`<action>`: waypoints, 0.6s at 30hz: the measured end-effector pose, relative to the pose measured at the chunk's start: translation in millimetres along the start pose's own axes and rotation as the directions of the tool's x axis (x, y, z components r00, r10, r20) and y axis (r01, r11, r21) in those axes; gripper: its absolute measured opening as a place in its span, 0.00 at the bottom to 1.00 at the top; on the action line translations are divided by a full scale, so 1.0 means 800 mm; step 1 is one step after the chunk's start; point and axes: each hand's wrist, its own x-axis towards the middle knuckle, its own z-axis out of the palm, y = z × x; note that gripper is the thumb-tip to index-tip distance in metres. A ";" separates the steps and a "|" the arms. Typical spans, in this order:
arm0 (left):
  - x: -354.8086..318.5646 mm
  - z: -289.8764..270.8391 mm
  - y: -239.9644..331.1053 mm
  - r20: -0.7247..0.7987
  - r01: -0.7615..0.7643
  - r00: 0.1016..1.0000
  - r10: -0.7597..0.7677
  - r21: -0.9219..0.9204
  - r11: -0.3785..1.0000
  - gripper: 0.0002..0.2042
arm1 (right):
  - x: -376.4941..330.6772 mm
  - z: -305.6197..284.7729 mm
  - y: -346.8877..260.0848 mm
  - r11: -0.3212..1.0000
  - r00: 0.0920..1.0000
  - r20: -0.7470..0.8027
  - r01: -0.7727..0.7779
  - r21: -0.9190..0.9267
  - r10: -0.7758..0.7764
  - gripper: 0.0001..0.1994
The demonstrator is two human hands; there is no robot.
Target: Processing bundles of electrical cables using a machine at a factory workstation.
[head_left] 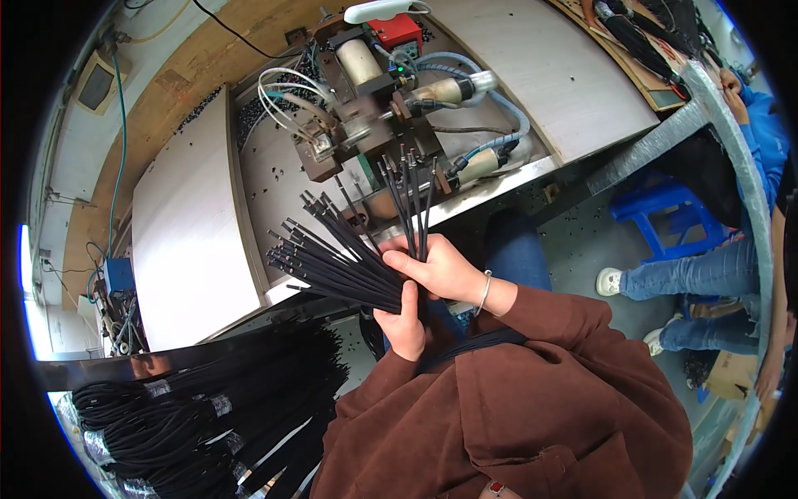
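My left hand (402, 326) is closed round a thick bundle of black cords (332, 266), whose tipped ends fan out up and to the left. Close beside it, my right hand (440, 268) grips a few black cords (413, 195) that stand up apart from the bundle. The thumbs of both hands lie across the cords. Just beyond the cord ends sits a bench machine (366, 125) with cylinders, hoses and metal blocks. One cord end reaches up close to the machine's front. The lower lengths of the cords are mostly hidden by my hands and sleeves.
White boards (187, 224) flank the machine, with small black bits scattered about. Tied bundles of black cords (191, 416) hang at the lower left. On the right are a metal frame bar (652, 145), a blue stool (669, 212) and people in jeans.
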 end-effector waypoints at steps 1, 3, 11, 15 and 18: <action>-0.001 -0.002 0.001 0.000 0.005 1.000 -0.005 -0.005 1.000 0.12 | -0.003 -0.001 0.002 1.000 1.000 0.001 -0.002 -0.008 0.002 0.09; -0.007 0.001 -0.002 -0.018 -0.024 1.000 0.024 0.019 1.000 0.13 | -0.007 -0.001 0.009 1.000 1.000 0.004 -0.003 -0.029 0.003 0.09; -0.007 0.004 -0.006 -0.058 -0.108 0.992 0.113 0.078 0.991 0.13 | -0.011 0.002 0.025 0.984 0.976 -0.125 0.180 0.007 -0.178 0.08; -0.001 0.002 -0.002 -0.050 -0.046 0.998 0.049 0.064 0.997 0.10 | -0.004 0.003 0.021 0.990 0.983 -0.124 0.140 0.031 -0.135 0.08; -0.001 0.005 0.001 -0.059 -0.030 0.998 0.036 0.089 0.996 0.09 | -0.003 0.003 0.016 0.992 0.986 -0.136 0.106 0.064 -0.096 0.08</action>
